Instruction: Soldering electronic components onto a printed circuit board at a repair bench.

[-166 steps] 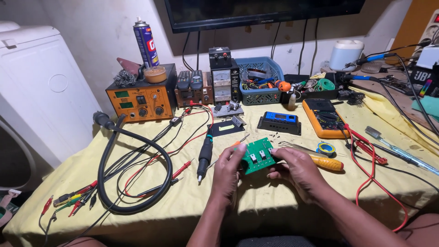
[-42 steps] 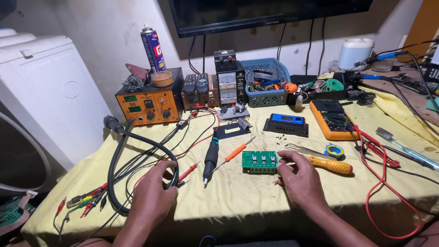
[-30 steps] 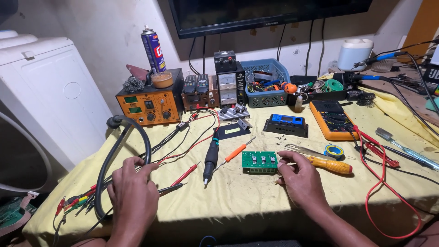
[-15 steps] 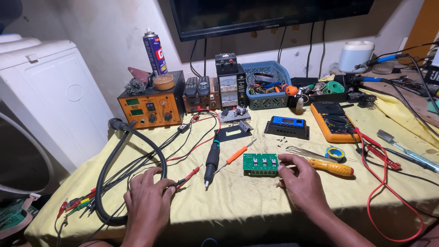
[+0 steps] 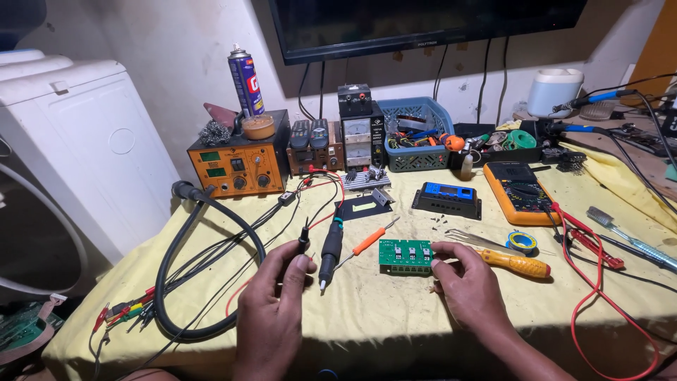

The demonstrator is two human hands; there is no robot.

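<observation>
- We see our left hand (image 5: pixel 271 310) low on the yellow cloth (image 5: pixel 381 317), to the left of the green circuit board (image 5: pixel 405 255).
- Its fingers are closed around a thin black probe (image 5: pixel 303 241) – the thumb presses on it and the tip sticks up above the hand.
- Our right hand (image 5: pixel 469 286) lies just to the right of the green board. Its fingertips touch the board's right edge. The fingers are bent a little and they do not wrap around anything.
- The green board lies flat on the cloth, between our two hands.
- A black soldering iron (image 5: pixel 330 252) lies just left of the board, tip pointing down toward us, right beside our left thumb.
- A small screwdriver with an orange handle (image 5: pixel 368 242) lies slanted between the iron and the board.
- A bigger yellow screwdriver (image 5: pixel 518 264) lies to the right of the board, past our right hand. Shiny tweezers (image 5: pixel 471 238) lie just above it.
- A small roll of solder wire (image 5: pixel 522 242) sits farther right of the board.
- Behind the board, farther from us, we see a black box with a blue top (image 5: pixel 447 200) and a yellow meter (image 5: pixel 522 192).
- Far behind and to the left of the board stands an orange station (image 5: pixel 236 169) – a thick black hose (image 5: pixel 204 275) loops from there down the cloth, well left of the board.
- Red wires (image 5: pixel 599 282) curl on the cloth far to the right of the board.
</observation>
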